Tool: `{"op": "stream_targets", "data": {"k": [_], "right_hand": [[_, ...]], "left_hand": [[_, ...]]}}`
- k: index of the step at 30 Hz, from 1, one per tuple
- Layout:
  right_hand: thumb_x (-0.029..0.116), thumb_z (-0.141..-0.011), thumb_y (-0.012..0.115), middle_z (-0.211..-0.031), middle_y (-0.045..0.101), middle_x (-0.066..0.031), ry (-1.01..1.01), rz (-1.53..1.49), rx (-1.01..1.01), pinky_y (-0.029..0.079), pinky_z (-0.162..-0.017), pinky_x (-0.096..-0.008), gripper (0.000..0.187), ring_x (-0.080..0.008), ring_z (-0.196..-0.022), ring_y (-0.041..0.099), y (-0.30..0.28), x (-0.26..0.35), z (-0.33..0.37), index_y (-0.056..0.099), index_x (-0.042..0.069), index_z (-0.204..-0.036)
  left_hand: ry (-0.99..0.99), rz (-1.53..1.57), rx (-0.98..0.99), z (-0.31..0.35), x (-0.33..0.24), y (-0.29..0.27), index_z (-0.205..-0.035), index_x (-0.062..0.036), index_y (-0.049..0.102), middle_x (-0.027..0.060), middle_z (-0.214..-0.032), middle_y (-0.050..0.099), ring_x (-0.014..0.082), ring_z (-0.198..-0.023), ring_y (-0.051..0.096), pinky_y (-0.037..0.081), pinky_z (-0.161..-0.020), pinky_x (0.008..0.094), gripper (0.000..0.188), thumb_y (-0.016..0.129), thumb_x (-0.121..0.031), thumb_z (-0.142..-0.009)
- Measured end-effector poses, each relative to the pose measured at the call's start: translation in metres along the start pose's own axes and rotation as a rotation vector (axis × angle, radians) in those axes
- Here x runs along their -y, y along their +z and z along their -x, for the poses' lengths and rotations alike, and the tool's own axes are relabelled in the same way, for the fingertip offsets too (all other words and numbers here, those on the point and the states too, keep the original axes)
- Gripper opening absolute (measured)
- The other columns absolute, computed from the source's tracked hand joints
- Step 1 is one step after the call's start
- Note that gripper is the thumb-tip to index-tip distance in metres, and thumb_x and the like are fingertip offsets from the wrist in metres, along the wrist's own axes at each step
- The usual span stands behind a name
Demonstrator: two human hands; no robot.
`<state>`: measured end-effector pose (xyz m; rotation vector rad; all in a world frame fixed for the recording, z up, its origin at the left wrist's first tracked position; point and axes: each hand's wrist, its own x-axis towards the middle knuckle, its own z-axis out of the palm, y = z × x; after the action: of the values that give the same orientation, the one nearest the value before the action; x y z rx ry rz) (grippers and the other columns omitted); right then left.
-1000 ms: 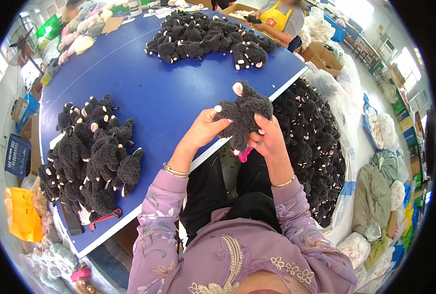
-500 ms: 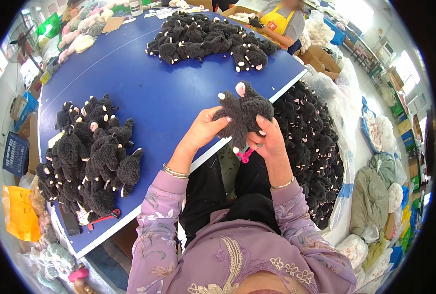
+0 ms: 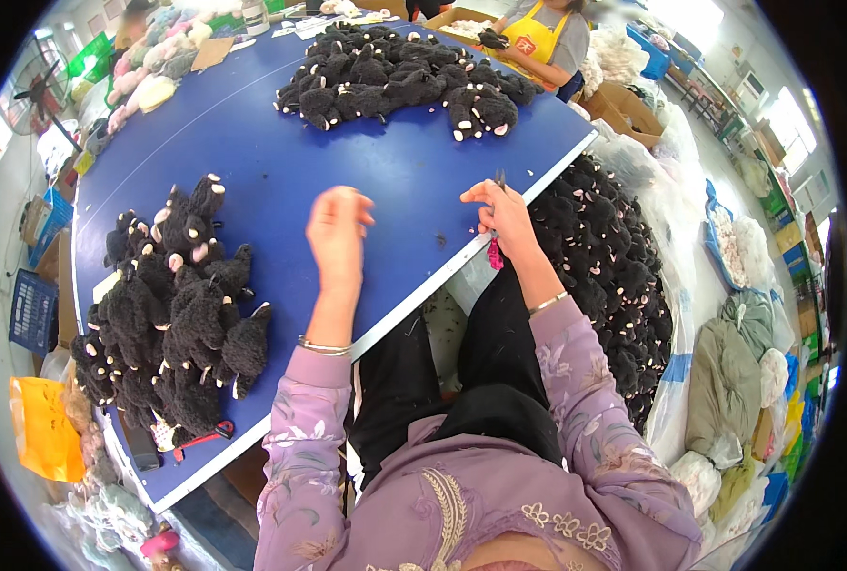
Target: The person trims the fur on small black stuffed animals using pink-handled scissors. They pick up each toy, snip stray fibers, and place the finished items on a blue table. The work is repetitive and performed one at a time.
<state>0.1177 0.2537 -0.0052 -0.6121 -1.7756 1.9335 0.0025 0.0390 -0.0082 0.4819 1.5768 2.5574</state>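
My left hand (image 3: pixel 338 233) is over the blue table, blurred, with loosely bent fingers apart and nothing visible in them. My right hand (image 3: pixel 505 217) is at the table's front edge, closed round small scissors (image 3: pixel 500 179); their dark metal tips point away from me and a pink-wrapped handle hangs below the palm. The index finger stretches to the left. To the left lies a pile of black plush toys (image 3: pixel 180 314) with white and pink tips. Another heap of the same black plush toys (image 3: pixel 385 76) lies at the far side.
The blue table (image 3: pixel 290 209) has a white edge. Beside my right arm a large bag of black plush toys (image 3: pixel 599 285) stands against it. A red-handled tool (image 3: pixel 204 438) and a dark flat object (image 3: pixel 140 447) lie front left. Across the table is a person in a yellow apron (image 3: pixel 535 43).
The black plush toy held in both hands has left them; the left pile has one more on its far end. My hands have moved apart, and the scissors show more clearly in my right.
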Motion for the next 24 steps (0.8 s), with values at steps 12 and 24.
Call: {"op": "stream_targets", "data": {"k": [12,24], "right_hand": [[0.019,-0.084,0.062,-0.082,0.065,-0.0128,-0.605,0.801,-0.223,0.049,-0.072,-0.0361,0.019,-0.0268,-0.076,0.064,0.02,-0.008,-0.152,0.06,0.001,-0.091],[0.016,-0.094,0.05,-0.067,0.059,-0.0045,-0.393,0.525,-0.033,0.043,-0.059,-0.0264,0.023,-0.0114,-0.062,0.055,0.042,-0.024,-0.158,0.061,-0.002,-0.088]], "left_hand": [[-0.177,-0.169,0.396,-0.019,0.048,0.025,-0.089,-0.003,0.062,-0.0004,-0.072,0.06,0.0032,-0.058,0.049,0.041,-0.053,0.0193,0.011,0.055,-0.011,-0.092],[0.523,-0.847,-0.111,-0.175,0.068,-0.004,-0.108,-0.0023,0.057,0.0112,-0.103,0.061,0.0239,-0.099,0.056,0.046,-0.086,0.0351,0.025,0.058,-0.008,-0.084]]}}
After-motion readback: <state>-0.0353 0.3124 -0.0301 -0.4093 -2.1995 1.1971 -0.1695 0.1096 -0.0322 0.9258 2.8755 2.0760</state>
